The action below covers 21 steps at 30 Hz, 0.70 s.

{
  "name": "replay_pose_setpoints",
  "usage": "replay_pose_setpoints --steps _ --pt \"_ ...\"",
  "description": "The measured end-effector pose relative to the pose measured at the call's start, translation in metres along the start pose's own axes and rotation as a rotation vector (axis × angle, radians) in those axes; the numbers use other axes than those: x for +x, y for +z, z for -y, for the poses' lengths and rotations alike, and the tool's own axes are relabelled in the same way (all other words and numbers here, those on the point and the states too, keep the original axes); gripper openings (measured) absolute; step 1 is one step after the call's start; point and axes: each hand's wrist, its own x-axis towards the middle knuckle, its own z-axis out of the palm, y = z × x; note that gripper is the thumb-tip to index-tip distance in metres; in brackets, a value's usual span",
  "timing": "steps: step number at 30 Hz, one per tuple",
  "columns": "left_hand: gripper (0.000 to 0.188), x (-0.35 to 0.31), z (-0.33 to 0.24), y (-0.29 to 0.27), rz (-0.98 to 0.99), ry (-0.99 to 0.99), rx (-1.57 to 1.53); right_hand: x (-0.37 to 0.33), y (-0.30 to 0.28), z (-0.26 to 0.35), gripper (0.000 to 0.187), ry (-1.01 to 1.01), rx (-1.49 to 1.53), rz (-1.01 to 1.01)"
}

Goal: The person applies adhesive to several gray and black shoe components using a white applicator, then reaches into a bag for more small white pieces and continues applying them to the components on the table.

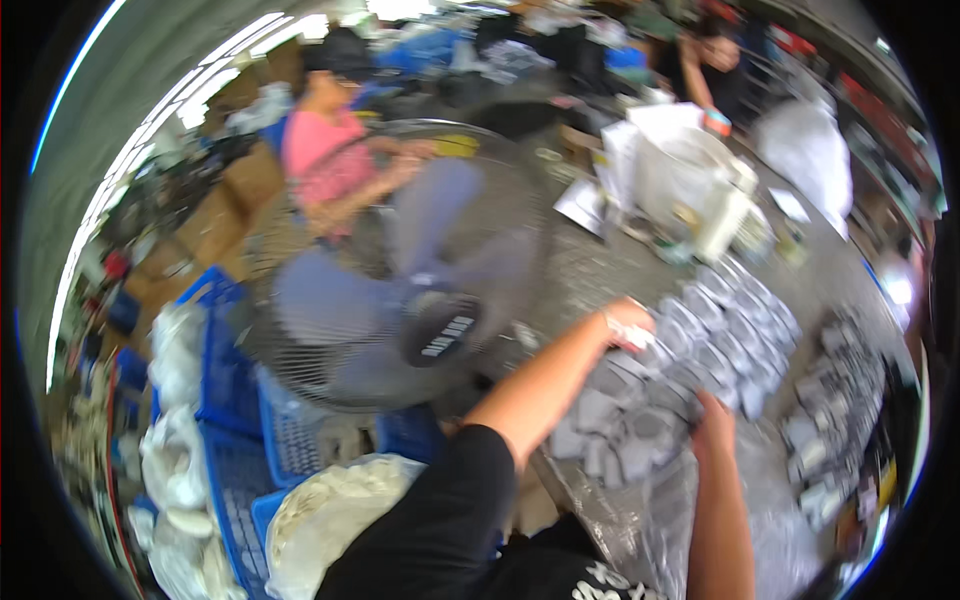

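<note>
Many small grey moulded-looking pieces [640,430] lie in a thick cluster on the table in front of me, with rows of more grey pieces [735,325] just beyond. My left hand [630,325] reaches over the far left side of the cluster. Something white shows at its fingers, and blur hides how they are set. At the cluster's right edge, my right hand [712,425] has its fingers bent against a grey piece and appears to grip it. The exact kind of these pieces is too blurred to tell.
A large fan [420,300] stands close on the left, above blue crates [235,470] and a bag of pale pieces [335,510]. Clear plastic sheeting [650,510] covers the near table. More grey pieces [840,400] lie right. A white bucket [685,165] and two people are beyond.
</note>
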Motion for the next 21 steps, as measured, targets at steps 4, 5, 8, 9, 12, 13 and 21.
replay_pose_setpoints --steps 4,5,8,9,12,13,21 --pt "0.015 -0.032 -0.009 -0.007 -0.194 -0.643 -1.135 -0.009 0.022 0.009 0.027 0.093 0.088 -0.002" --pt "0.016 -0.03 -0.01 -0.011 -0.206 -0.643 -1.111 0.008 0.012 0.0 0.028 0.116 0.062 -0.02" --pt "0.032 -0.034 -0.02 -0.017 -0.159 -0.692 -1.071 0.005 0.024 0.012 0.033 0.189 0.248 0.068" --pt "0.035 -0.031 -0.025 -0.015 -0.144 -0.699 -1.067 0.004 0.021 0.013 0.038 0.159 0.212 0.111" --pt "0.033 -0.033 -0.034 -0.013 -0.162 -0.718 -1.031 -0.006 0.031 0.014 0.044 0.03 0.034 -0.006" --pt "0.034 -0.036 -0.035 -0.014 -0.171 -0.728 -1.021 -0.012 0.035 0.02 0.044 0.078 0.039 -0.006" --pt "0.052 0.003 -0.08 -0.054 -0.089 -0.487 0.003 0.017 0.013 -0.01 0.043 0.118 0.308 0.15"
